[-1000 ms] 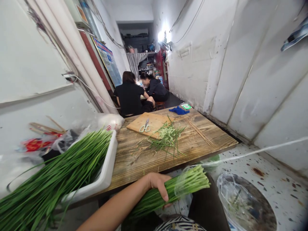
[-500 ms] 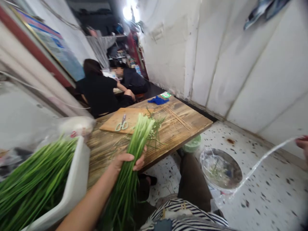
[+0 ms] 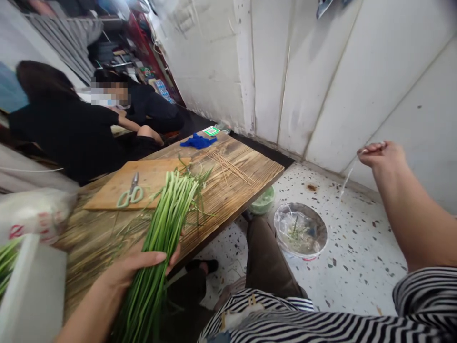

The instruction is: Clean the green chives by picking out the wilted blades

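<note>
The view is dominated by a wooden table (image 3: pixel 264 162), on which a cutting board (image 3: pixel 107 195) is laid. At the lower left, a white tub (image 3: pixel 39 290) is cut off by the frame edge; green leaves (image 3: pixel 7 262) are held inside it, only a small part being shown. Just behind the tub, a bulging clear bag (image 3: pixel 24 214) marked with red print is set down; its contents cannot be made out. On the speckled floor, right of the table, a round basin (image 3: pixel 319 233) is lined with clear plastic, in which green and pale scraps (image 3: pixel 297 234) are gathered. A bunch of green stalks (image 3: pixel 160 233) is grasped around its middle by the left hand (image 3: pixel 141 267) over the near table edge, its pale ends pointed toward the board; whether the board is touched cannot be told. The right hand (image 3: pixel 383 155) is raised well apart on the far right, clenched on a thin clear strip (image 3: pixel 345 183) that is let hang below it. A pale green container (image 3: pixel 263 202) is partly hidden by the table edge, its contents unclear. Scissors (image 3: pixel 131 193) are laid on the board, and beyond it are placed thin sticks (image 3: pixel 233 167) and a blue cloth (image 3: pixel 198 141).
</note>
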`<state>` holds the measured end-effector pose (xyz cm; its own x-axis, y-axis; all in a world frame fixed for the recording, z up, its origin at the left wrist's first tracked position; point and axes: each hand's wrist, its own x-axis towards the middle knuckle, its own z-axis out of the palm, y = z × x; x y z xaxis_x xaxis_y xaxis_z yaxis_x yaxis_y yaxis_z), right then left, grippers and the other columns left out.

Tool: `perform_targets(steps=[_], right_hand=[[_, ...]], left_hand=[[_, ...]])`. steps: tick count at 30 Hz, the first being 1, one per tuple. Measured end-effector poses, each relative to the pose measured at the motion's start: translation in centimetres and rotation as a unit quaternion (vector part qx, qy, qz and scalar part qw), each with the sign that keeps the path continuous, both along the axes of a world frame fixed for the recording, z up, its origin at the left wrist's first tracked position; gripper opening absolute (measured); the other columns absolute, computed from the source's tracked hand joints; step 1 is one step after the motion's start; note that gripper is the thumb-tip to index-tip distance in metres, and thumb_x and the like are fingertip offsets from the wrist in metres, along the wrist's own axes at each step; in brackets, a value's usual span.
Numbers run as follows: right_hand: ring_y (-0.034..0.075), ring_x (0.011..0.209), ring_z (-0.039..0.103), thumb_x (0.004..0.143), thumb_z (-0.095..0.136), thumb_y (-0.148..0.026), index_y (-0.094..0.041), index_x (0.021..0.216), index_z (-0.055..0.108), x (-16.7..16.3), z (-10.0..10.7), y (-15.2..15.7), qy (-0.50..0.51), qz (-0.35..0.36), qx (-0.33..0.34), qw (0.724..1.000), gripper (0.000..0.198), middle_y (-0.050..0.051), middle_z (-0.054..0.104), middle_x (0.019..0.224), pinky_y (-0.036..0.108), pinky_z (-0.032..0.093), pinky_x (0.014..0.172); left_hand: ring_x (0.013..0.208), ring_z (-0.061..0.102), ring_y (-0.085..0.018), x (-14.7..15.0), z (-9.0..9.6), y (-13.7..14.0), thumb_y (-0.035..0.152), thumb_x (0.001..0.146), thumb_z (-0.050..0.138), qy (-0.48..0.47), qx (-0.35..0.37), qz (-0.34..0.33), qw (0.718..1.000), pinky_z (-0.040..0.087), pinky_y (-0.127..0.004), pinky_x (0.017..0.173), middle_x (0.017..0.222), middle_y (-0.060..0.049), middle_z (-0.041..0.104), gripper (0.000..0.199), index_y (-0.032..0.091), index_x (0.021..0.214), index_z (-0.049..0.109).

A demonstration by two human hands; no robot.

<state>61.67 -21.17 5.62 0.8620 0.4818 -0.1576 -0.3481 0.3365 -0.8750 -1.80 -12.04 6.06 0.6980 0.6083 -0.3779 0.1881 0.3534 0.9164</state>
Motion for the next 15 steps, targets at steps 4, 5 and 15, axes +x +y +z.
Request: perform_targets(steps=[4, 5, 15], right_hand=[[0.007, 0.037, 0.019, 0.092, 0.006, -0.005, -0.02, 0.047, 0.022, -1.9, 1.5, 0.5, 0.102, -0.032, 0.006, 0.994, 0.05, -0.008, 0.023, 0.039, 0.021, 0.024, 0.048], [0.007, 0.038, 0.019, 0.092, 0.006, -0.004, -0.021, 0.047, 0.023, -2.1, 1.5, 0.6, 0.1, -0.022, -0.001, 0.995, 0.05, -0.008, 0.024, 0.039, 0.021, 0.024, 0.048], [0.009, 0.041, 0.023, 0.096, 0.015, -0.006, -0.021, 0.055, 0.022, -3.1, -1.4, 0.4, 0.076, 0.063, -0.059, 0.993, 0.044, -0.006, 0.027, 0.041, 0.022, 0.027, 0.046]], left_hand=[[0.054, 0.051, -0.014, -0.3, -0.6, 0.0, 0.044, 0.064, 0.064, 0.019, 0.002, -0.001, 1.0, 0.031, -0.024, 0.049, 0.067, 0.0, 0.06, 0.054, 0.023, 0.113, 0.055], [0.054, 0.05, -0.014, -0.4, -0.7, 0.1, 0.045, 0.065, 0.063, 0.018, 0.001, -0.002, 1.0, 0.031, -0.024, 0.05, 0.068, 0.0, 0.06, 0.054, 0.024, 0.113, 0.054], [0.057, 0.052, -0.017, -0.4, -0.7, 0.1, 0.046, 0.065, 0.065, 0.032, 0.009, -0.013, 0.999, 0.036, -0.027, 0.051, 0.071, -0.003, 0.061, 0.046, 0.024, 0.105, 0.059]])
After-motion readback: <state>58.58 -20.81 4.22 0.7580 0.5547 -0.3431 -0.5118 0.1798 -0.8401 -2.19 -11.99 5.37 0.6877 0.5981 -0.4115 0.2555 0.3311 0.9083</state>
